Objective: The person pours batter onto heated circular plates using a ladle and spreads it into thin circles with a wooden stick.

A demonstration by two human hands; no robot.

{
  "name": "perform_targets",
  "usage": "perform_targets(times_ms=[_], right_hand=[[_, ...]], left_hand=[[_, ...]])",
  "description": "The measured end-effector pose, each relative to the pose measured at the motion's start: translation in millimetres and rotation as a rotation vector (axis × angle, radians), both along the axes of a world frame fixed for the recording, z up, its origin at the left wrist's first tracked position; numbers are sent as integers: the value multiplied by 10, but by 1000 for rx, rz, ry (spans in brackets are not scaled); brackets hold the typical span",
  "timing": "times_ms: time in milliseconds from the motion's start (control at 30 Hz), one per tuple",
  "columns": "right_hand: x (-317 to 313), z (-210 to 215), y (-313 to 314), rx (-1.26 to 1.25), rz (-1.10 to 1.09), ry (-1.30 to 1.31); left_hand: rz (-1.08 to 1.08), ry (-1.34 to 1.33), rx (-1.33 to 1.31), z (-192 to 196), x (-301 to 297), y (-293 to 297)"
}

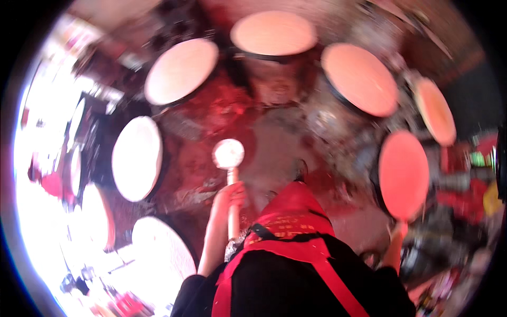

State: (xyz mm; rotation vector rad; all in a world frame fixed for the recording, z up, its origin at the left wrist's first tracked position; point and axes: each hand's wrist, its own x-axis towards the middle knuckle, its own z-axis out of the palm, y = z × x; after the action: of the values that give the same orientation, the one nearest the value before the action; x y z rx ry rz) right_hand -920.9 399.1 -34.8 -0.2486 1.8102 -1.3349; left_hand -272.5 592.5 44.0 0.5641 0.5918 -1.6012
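While the left hand (229,194) is wrapped around a drum mallet (231,182) at lower centre, its round head stands just above the fist. Pale drums (181,70) arc across the upper frame. At lower right the right hand (397,228) is too blurred to tell its grip

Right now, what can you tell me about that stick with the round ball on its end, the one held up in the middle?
The drumstick is a pale, wood-looking shaft topped by a round whitish head that shines in the light. It stands nearly upright, head up, near the middle of the picture. The left hand is wrapped around the shaft below the head, and nothing else touches it. Round drums with pale skins ring it, and the red floor lies behind it.
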Motion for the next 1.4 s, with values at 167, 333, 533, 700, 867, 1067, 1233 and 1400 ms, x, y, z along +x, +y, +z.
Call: perform_targets(times_ms=[167,333,533,700,867,1067,1233,1400], right_hand=[[-806,296,-440,341,-68,860],[1222,518,-2679,-290,505,739],[6478,706,-3673,-387,1461,193],[9302,1222,-1672,-1263,2263,404],[9710,915,-23,-1980,2534,391],[9286,528,825,-2362,2521,110],[9556,652,954,-2571,2453,190],[10003,1357,1360,-2665,2343,636]], left_hand=[[105,-214,60,165,242,-238],[371,-289,56,195,630,-266],[751,-323,156,597,1030,-382],[1202,-187,116,908,834,-170],[1660,-75,54,851,319,-18],[2029,-138,291,842,-436,117],[2219,-69,260,711,-801,458],[2286,-21,145,682,-974,940]])
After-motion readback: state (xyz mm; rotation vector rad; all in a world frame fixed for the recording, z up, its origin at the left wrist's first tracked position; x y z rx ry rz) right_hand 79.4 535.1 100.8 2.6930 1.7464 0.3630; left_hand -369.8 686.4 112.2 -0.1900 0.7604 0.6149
